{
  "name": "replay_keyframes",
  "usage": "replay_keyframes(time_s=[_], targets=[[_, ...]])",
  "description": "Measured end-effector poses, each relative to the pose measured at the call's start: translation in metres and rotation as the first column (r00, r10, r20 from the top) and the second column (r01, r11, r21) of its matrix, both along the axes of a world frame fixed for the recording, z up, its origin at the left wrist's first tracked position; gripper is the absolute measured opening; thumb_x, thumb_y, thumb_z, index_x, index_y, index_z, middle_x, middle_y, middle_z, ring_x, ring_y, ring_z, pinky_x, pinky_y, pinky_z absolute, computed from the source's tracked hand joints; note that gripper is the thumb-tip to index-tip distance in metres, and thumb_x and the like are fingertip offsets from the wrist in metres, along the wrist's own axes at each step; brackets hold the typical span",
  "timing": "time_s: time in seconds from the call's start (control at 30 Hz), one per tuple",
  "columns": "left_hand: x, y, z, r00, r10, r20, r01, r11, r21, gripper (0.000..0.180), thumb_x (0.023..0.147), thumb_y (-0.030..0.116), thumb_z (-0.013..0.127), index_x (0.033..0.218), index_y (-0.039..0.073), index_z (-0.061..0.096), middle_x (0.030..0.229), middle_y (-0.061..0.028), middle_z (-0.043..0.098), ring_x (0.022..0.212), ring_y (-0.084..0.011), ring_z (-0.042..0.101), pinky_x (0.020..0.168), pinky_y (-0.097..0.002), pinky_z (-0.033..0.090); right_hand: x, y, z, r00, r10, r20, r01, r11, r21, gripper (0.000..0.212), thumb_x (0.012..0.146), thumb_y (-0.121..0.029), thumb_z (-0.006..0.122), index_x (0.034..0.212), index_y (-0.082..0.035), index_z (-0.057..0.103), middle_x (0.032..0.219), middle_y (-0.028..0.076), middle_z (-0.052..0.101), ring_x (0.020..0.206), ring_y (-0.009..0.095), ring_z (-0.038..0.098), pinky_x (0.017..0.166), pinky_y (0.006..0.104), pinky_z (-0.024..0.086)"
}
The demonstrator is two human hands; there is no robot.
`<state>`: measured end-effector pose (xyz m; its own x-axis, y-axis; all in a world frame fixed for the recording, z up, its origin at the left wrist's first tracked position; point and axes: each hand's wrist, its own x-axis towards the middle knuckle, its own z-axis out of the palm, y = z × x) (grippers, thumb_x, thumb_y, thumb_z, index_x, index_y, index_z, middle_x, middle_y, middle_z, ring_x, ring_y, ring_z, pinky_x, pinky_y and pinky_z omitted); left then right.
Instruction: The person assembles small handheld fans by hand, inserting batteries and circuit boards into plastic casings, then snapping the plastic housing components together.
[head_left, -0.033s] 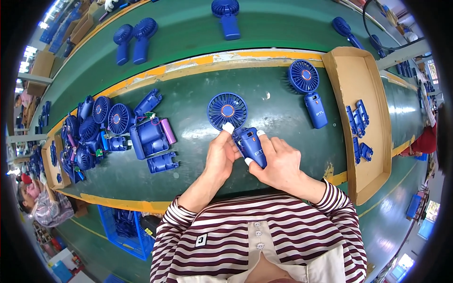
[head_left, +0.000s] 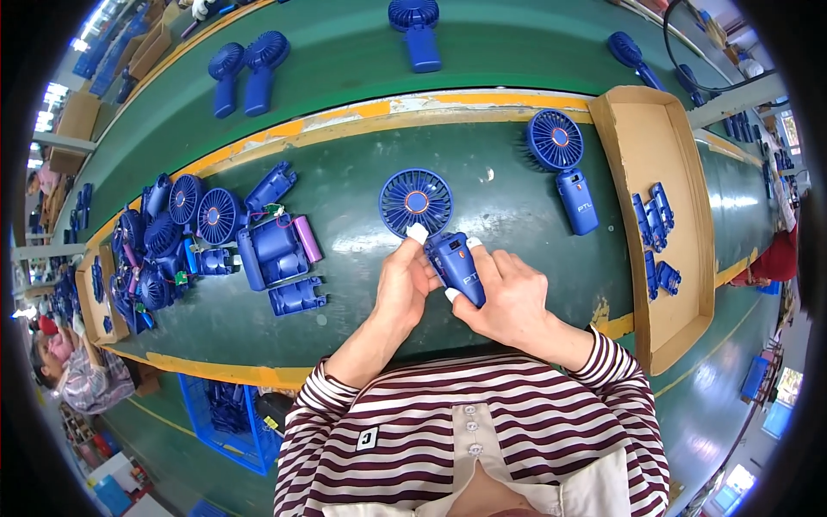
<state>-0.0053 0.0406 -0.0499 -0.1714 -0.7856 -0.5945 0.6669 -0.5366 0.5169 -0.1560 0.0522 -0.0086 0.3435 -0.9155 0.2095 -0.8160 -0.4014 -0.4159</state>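
Observation:
A blue handheld fan is between my hands, its round grille (head_left: 416,202) pointing away from me over the green bench. My left hand (head_left: 403,284) grips it at the neck, a white-capped fingertip against the grille's lower rim. My right hand (head_left: 506,297) is closed around the fan's blue handle (head_left: 455,263), thumb on the near end and fingers along the right side. White covers sit on several of my fingertips. A narrow gap with some inner parts shows along the handle's left side; most of the inside is hidden.
Left of my hands lie blue handle shells (head_left: 274,250), a purple battery (head_left: 306,239) and a pile of fan parts (head_left: 159,237). A whole fan (head_left: 575,200) lies at right beside a cardboard tray (head_left: 680,323) holding small shells. More fans (head_left: 422,47) rest on the green belt beyond.

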Motion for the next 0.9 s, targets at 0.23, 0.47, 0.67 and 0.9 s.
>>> replay_keyframes(time_s=[0.23, 0.47, 0.67, 0.9], targets=[[-0.002, -0.001, -0.001, 1.0, -0.016, 0.023, 0.016, 1.0, -0.005, 0.042, 0.086, 0.041, 0.048, 0.103, 0.003, 0.049, 0.099, -0.0088, 0.057, 0.082, -0.0179, 0.057, 0.07, -0.0301, 0.045, 0.008, -0.006, -0.013, 0.995, 0.088, -0.052, -0.092, 0.993, -0.076, 0.055, 0.057, -0.028, 0.068, 0.1, 0.003, 0.058, 0.066, 0.01, 0.053, 0.052, 0.022, 0.054, 0.044, 0.032, 0.045], [0.0, -0.01, 0.001, 0.999, -0.033, 0.017, 0.033, 0.999, -0.003, 0.038, 0.087, 0.037, 0.047, 0.103, 0.002, 0.052, 0.097, -0.0085, 0.058, 0.082, -0.0182, 0.058, 0.071, -0.03, 0.046, 0.009, -0.015, -0.013, 0.982, 0.142, -0.126, -0.15, 0.987, -0.05, 0.054, 0.059, -0.028, 0.067, 0.099, 0.006, 0.056, 0.067, 0.01, 0.054, 0.054, 0.023, 0.055, 0.046, 0.0327, 0.045], [-0.009, -0.002, -0.007, 0.97, 0.036, 0.239, -0.05, 0.997, 0.053, 0.014, 0.078, 0.013, 0.062, 0.083, 0.0, 0.062, 0.076, -0.0041, 0.06, 0.065, -0.0107, 0.055, 0.056, -0.025, 0.044, 0.014, -0.017, -0.016, 0.973, 0.224, -0.052, -0.226, 0.974, -0.027, 0.047, 0.059, -0.027, 0.068, 0.091, 0.004, 0.054, 0.065, 0.012, 0.054, 0.055, 0.027, 0.055, 0.048, 0.0371, 0.045], [-0.014, -0.003, -0.009, 0.984, 0.005, 0.178, 0.008, 0.997, -0.075, 0.016, 0.078, 0.011, 0.06, 0.086, -0.003, 0.062, 0.072, -0.0026, 0.058, 0.06, -0.0085, 0.054, 0.052, -0.0235, 0.045, 0.01, -0.003, -0.019, 0.99, 0.138, -0.017, -0.139, 0.986, -0.089, 0.052, 0.063, -0.027, 0.067, 0.099, 0.008, 0.053, 0.07, 0.016, 0.052, 0.06, 0.032, 0.054, 0.052, 0.0404, 0.045]])
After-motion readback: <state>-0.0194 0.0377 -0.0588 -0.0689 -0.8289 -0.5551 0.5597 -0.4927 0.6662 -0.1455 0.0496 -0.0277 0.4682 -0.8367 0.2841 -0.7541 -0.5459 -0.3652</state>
